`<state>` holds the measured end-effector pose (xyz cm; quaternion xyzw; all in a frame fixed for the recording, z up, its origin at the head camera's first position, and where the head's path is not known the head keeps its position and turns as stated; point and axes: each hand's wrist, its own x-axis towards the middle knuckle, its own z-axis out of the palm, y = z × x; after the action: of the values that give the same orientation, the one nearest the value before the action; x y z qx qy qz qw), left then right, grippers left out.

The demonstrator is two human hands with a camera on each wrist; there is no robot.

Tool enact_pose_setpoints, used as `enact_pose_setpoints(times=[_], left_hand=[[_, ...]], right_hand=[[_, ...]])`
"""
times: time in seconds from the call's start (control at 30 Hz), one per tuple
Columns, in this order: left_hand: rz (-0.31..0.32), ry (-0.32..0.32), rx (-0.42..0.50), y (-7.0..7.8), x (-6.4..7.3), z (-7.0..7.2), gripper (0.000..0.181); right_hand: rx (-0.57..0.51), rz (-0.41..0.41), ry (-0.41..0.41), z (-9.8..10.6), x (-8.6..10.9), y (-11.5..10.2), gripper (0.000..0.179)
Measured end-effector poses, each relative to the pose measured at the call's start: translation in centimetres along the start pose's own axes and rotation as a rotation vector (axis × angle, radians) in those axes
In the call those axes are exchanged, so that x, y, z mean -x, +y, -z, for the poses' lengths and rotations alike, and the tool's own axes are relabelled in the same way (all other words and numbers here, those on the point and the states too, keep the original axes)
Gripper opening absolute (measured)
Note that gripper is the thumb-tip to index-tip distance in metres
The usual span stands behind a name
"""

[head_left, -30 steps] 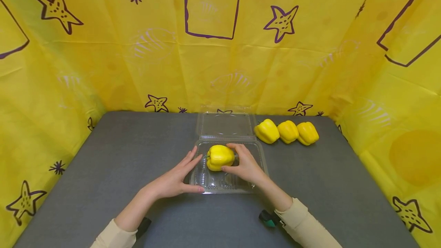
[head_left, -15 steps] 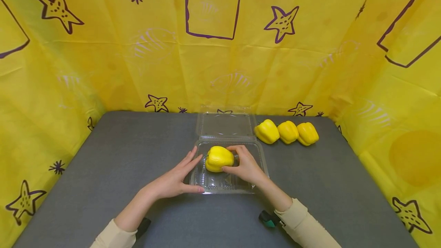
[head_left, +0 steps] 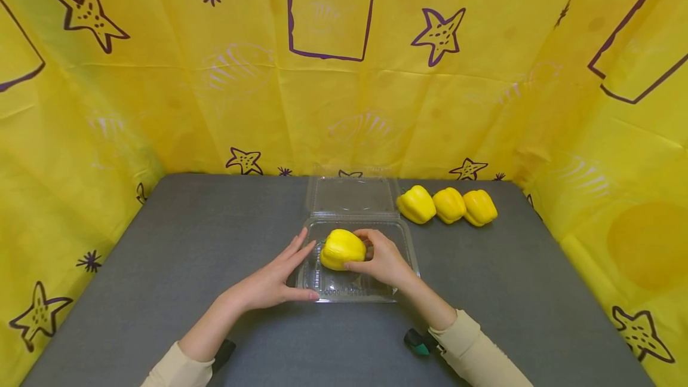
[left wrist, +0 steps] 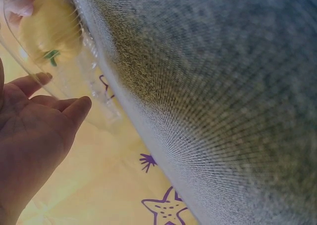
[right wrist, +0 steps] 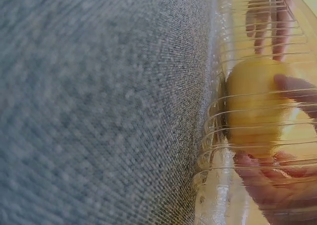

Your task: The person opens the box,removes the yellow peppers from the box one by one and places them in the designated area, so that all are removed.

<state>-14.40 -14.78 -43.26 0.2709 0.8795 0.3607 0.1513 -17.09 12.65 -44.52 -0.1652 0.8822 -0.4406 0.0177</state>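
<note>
A yellow bell pepper (head_left: 342, 249) lies on its side inside the base of a clear plastic clamshell box (head_left: 405, 237), its green stem (left wrist: 52, 55) toward the left hand. My right hand (head_left: 384, 257) grips the pepper's right end between thumb and fingers; through the box wall the right wrist view shows the same pepper (right wrist: 255, 106). My left hand (head_left: 276, 273) lies along the box's left edge with fingers straight, its thumb at the front left corner. In the left wrist view the fingers (left wrist: 74, 111) reach up to the clear rim.
The box's clear lid (head_left: 352, 196) stands open behind the base. Three more yellow bell peppers (head_left: 416, 205) sit in a row to the right of the lid. A yellow printed cloth (head_left: 344, 94) walls in the grey table (head_left: 204, 243) at the back and sides.
The pepper has shifted slightly toward the front and turned a little in my right hand, so its stem shows less from above. My left hand has stayed in place.
</note>
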Motion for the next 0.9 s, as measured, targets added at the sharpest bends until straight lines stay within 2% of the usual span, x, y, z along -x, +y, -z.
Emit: enact_pose_setpoints(times=[0.13,0.27,0.57,0.73,0.9], left_hand=[[-0.003,-0.001,-0.001,0.0,0.0,0.0,0.106],[-0.005,0.0,-0.002,0.1,0.0,0.1,0.106],[0.002,0.003,-0.01,0.1,-0.1,0.1,0.106],[-0.002,0.006,-0.016,0.1,-0.1,0.1,0.107],[-0.009,0.009,-0.027,0.0,-0.1,0.0,0.106]], right_hand=[[0.039,0.011,0.007,0.1,0.1,-0.1,0.064],[0.035,0.002,0.007,0.2,0.1,-0.3,0.064],[-0.093,-0.087,0.018,0.8,0.2,-0.7,0.066],[-0.127,-0.139,0.03,1.4,0.6,-0.7,0.068],[-0.178,-0.159,0.036,2.1,1.1,-0.6,0.069]])
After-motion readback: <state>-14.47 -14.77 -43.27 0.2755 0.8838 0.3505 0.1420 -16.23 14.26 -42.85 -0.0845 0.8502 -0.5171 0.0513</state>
